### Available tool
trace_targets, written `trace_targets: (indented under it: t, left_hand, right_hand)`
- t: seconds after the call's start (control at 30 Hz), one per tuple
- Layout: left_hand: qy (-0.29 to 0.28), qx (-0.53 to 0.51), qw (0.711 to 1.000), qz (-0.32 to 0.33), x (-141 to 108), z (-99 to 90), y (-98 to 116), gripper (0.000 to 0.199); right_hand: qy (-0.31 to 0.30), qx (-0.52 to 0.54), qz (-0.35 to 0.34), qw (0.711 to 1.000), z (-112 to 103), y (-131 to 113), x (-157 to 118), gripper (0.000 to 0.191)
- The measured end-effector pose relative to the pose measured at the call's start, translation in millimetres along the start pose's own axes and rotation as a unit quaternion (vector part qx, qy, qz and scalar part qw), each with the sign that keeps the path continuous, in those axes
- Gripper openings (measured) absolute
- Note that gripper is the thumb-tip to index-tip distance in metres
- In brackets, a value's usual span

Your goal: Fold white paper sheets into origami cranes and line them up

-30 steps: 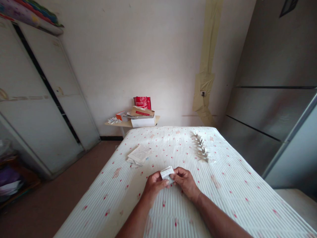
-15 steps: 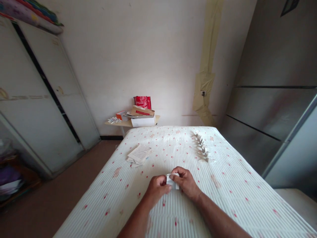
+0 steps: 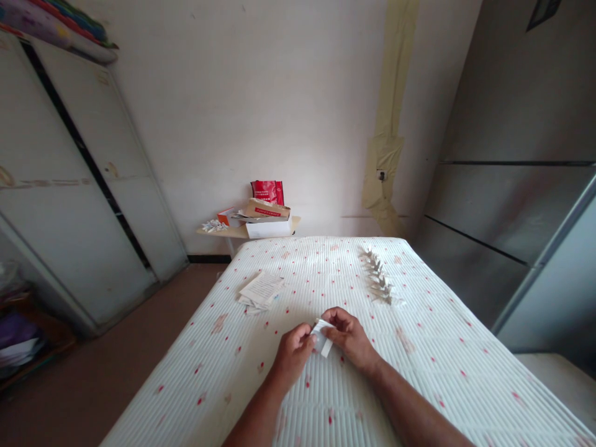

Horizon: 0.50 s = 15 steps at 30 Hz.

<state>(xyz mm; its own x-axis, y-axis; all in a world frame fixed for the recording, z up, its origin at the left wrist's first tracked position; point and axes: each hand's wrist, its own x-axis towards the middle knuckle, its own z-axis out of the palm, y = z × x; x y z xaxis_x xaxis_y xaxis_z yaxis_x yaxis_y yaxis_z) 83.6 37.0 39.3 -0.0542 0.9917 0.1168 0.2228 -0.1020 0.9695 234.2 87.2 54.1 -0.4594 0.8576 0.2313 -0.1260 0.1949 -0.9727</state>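
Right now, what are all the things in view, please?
paper: 1, white, centre foreground
quilted cover: 1, white, red-spotted, centre
printed sheets: several, off-white, cover's left
folded pieces: uncountable row, greyish, cover's right
side table: 1, beige, far wall
small pieces: several, white, side table
boxes: about 3, white/brown/orange, side table
bag: 1, red, behind boxes
cabinet: 1, pale, left
rolls: count unclear, multicoloured, atop cabinet
tape: count unclear, yellowish, wall
socket: 1, pale, amid tape
refrigerator: 1, grey, right
shelf: 1, brown, lower left
left hand: 1, bare, holding paper
right hand: 1, bare, holding paper
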Motion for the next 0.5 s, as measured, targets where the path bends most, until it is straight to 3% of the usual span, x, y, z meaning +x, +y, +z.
trace_targets:
  t: [0.13,0.2,0.5]
  left_hand:
    - [0.009,0.061,0.998,0.018,-0.4,0.3,-5.6,0.021]
    - [0.006,0.073,0.997,0.024,-0.6,-0.4,-6.0,0.019]
    - [-0.014,0.099,0.994,0.045,-1.0,-0.4,-1.2,0.011]
  right_hand:
    - [0.006,-0.104,-0.115,0.988,0.2,-6.1,-0.9,0.017]
    - [0.004,-0.119,-0.138,0.983,0.1,-7.5,-0.6,0.011]
    - [-0.023,-0.093,-0.096,0.991,-4.8,-7.0,-0.3,0.010]
